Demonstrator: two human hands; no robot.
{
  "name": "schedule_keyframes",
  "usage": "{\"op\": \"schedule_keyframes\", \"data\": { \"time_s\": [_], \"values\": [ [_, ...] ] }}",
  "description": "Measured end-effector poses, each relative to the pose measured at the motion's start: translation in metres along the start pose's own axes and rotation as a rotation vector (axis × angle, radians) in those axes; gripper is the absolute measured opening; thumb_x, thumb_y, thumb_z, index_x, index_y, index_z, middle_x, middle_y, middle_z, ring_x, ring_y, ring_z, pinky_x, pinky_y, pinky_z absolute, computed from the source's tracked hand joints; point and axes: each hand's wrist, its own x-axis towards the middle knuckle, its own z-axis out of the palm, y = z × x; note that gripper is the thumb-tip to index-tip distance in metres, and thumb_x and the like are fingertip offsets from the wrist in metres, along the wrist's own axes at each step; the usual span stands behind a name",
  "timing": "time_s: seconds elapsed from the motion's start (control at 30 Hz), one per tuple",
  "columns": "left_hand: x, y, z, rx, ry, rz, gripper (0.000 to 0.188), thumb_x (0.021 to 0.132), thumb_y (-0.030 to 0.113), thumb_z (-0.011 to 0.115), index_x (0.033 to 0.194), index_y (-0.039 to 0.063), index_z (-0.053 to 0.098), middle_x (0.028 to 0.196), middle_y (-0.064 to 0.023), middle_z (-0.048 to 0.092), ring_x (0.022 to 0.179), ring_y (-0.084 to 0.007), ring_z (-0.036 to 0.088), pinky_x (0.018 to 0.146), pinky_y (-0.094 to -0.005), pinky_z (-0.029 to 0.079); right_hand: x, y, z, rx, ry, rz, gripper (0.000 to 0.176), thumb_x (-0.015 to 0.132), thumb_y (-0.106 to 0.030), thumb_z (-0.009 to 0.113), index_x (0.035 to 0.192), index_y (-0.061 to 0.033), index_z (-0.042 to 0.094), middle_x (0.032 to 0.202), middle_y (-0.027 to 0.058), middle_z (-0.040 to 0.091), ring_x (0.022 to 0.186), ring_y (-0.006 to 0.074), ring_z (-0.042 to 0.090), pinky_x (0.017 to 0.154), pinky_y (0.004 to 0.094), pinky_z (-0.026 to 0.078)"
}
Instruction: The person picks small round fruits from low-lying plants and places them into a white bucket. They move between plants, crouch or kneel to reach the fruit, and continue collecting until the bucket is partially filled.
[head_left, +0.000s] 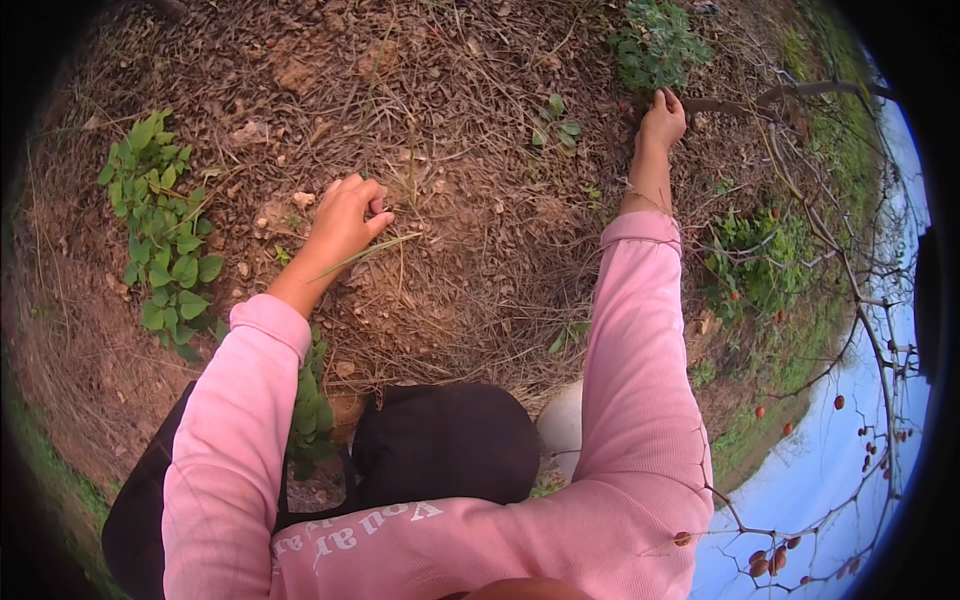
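My right hand reaches out to the base of a bushy green plant at the upper right. Its fingertips are pinched together at the lower leaves; whether they grip anything there is too small to tell. Bent over the bare soil left of centre is my left hand, its fingers curled and the thumb a little apart, with nothing visible in them. A green grass blade lies across beside that wrist. A small leafy seedling grows left of my right hand.
A leafy green plant stands at the left. On the right, thorny bare branches spread out, bearing small reddish-brown fruits lower down. A thin branch crosses near my right sleeve. A white rounded object is partly hidden beside my knee.
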Motion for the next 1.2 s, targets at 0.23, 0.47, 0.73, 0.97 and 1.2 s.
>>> {"op": "schedule_keyframes", "data": {
  "time_s": [0.23, 0.47, 0.73, 0.97, 1.2],
  "values": [
    [0.000, -0.001, 0.001, -0.025, 0.025, 0.031, 0.026, 0.073, 0.015, 0.075, 0.076, 0.005, 0.051, 0.076, -0.0070, 0.049, 0.076, -0.0261, 0.048, 0.068, -0.0377, 0.040, 0.004, 0.005, 0.007, -0.073, 0.011, 0.003, 0.034, 0.083, -0.019, 0.071, 0.112, -0.0038, 0.062, 0.089, 0.0048, 0.063, 0.077, 0.0157, 0.058, 0.069, 0.0312, 0.047],
    [0.000, -0.002, 0.001, -0.016, 0.008, 0.012, 0.026, 0.073, 0.015, 0.075, 0.076, 0.005, 0.051, 0.075, -0.0069, 0.048, 0.076, -0.0260, 0.048, 0.068, -0.0379, 0.040, -0.003, -0.004, -0.004, -0.090, -0.005, -0.036, 0.033, 0.082, -0.018, 0.071, 0.106, 0.0007, 0.060, 0.091, 0.0069, 0.061, 0.076, 0.0164, 0.056, 0.069, 0.0320, 0.046],
    [-0.001, -0.001, 0.000, -0.015, -0.014, -0.021, 0.025, 0.072, 0.016, 0.076, 0.076, 0.006, 0.053, 0.078, -0.0075, 0.051, 0.081, -0.0285, 0.050, 0.072, -0.0407, 0.042, -0.056, -0.007, -0.026, 0.221, -0.123, 0.096, 0.025, 0.083, -0.012, 0.071, 0.098, 0.0000, 0.055, 0.087, 0.0036, 0.057, 0.076, 0.0116, 0.051, 0.069, 0.0245, 0.043],
    [0.003, -0.006, 0.002, -0.012, -0.032, -0.011, 0.024, 0.072, 0.017, 0.076, 0.077, 0.006, 0.055, 0.077, -0.0074, 0.053, 0.081, -0.0284, 0.052, 0.072, -0.0403, 0.043, -0.142, -0.033, -0.051, 0.368, -0.213, 0.197, 0.024, 0.080, -0.010, 0.075, 0.095, -0.0024, 0.056, 0.077, -0.0036, 0.053, 0.065, 0.0041, 0.046, 0.058, 0.0170, 0.038],
    [-0.012, 0.028, -0.009, -0.424, 0.006, -0.082, 0.019, 0.085, 0.020, 0.066, 0.089, 0.002, 0.063, 0.081, -0.0001, 0.053, 0.072, -0.0083, 0.048, 0.067, -0.0242, 0.041, -0.253, -0.054, -0.057, 0.100, -0.409, -0.063, 0.017, 0.082, -0.008, 0.071, 0.089, -0.0031, 0.056, 0.065, -0.0087, 0.040, 0.057, 0.0013, 0.032, 0.051, 0.0175, 0.029]
  ]
}}
